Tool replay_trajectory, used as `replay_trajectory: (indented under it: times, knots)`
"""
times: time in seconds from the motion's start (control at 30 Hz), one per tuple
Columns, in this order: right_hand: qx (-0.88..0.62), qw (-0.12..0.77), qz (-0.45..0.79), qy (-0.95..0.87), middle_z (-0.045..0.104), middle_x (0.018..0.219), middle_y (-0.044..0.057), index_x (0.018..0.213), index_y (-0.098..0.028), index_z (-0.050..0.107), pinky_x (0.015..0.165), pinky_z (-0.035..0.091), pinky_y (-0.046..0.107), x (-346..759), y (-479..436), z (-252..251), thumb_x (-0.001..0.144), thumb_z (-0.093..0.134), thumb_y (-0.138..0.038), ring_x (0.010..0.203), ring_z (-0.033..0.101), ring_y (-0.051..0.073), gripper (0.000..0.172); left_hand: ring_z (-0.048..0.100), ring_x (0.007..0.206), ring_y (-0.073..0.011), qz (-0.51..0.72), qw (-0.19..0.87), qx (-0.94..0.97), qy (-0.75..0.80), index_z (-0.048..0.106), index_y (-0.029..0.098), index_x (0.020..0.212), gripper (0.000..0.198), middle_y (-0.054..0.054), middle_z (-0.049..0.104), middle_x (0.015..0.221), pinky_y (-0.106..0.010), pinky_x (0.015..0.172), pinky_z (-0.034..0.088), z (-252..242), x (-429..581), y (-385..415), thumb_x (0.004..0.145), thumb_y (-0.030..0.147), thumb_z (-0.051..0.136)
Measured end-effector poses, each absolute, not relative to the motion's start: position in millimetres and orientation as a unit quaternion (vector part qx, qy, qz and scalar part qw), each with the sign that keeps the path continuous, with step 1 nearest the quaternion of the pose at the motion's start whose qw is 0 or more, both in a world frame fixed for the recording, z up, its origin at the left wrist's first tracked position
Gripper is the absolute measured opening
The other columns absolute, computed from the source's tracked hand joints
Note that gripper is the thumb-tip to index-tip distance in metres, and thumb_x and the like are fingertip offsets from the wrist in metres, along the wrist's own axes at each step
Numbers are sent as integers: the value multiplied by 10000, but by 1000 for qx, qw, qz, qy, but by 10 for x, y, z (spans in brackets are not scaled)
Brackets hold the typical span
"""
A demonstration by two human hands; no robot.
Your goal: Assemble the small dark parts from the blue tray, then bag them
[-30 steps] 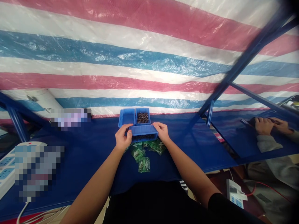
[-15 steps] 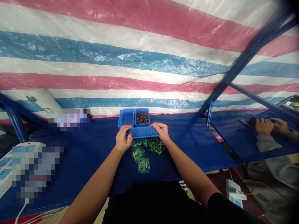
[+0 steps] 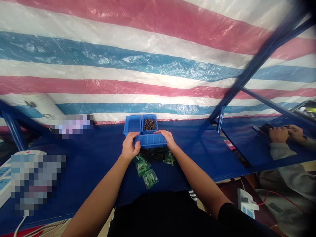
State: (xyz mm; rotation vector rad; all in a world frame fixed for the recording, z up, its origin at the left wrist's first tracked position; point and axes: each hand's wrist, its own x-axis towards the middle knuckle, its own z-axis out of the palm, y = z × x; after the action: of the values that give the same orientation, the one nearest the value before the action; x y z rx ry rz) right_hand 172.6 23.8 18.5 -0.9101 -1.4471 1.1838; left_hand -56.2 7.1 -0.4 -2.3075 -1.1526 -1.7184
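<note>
Nearest, the left hand (image 3: 129, 146) and right hand (image 3: 168, 138) reach out over the tabletop (image 3: 197, 158), which is covered in dark blue cloth. Both hands are closed on opposite ends of a blue plastic bin (image 3: 150, 140), with fingers curled over its edges. The bin looks turned upside down, ribbed side up, and sits at or just above the tabletop. A heap of small dark parts (image 3: 151, 153) lies on the cloth right against its near edge, between the wrists. Clear plastic bags with green labels (image 3: 149, 178) lie around and just in front of the heap. Just beyond the held bin, touching it, stand two more blue bins side by side: the left one (image 3: 132, 125) shows no contents, and the right one (image 3: 149, 124) holds dark parts. To the left sits a white power strip (image 3: 5, 181), partly under a blurred patch. Far right, another person's hands (image 3: 278, 134) rest on a dark blue surface. A striped tarp (image 3: 148, 65) hangs behind everything.
</note>
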Motion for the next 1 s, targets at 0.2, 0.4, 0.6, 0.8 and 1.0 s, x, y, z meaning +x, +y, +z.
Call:
replay_trajectory:
  times: [0.2,0.4,0.6,0.8,1.0]
  knots:
    - [-374,521,485,-594,728,932,42,885,-214,776,883,453,340,1725,247,161,861,504,-558,934,632,246,439,615,989,-245,-563,26,-739,-369,541,179,1140,317,-125,623,1007,-398,803,529,-42,-561,94,911,376,446]
    - [-366,539,476,-591,728,937,56,904,-203,769,892,460,358,1746,268,157,860,509,-575,937,637,252,455,608,1001,-243,-567,21,-731,-379,522,182,1132,345,-121,608,1029,-412,826,527,-52,-554,107,902,436,475]
    - [-303,553,413,-657,656,1186,75,1227,-245,620,950,446,389,1828,200,285,781,662,-540,1092,597,265,536,599,1018,-251,-593,19,-703,-393,475,191,1136,418,-121,588,1042,-439,844,524,-44,-568,118,878,518,507]
    - [-360,550,333,-676,650,1104,73,1091,-225,640,897,466,363,1872,167,294,646,794,-452,1002,597,244,522,589,1049,-267,-604,-31,-691,-396,410,199,1220,604,-146,519,1150,-410,768,542,-8,-572,135,843,669,464]
    - [-490,702,304,-417,627,925,42,1006,-198,561,738,489,291,2074,448,169,784,565,-602,833,597,176,460,482,1184,-282,-591,14,-635,-497,427,157,1269,487,-182,422,1257,-421,874,502,100,-609,177,895,461,499]
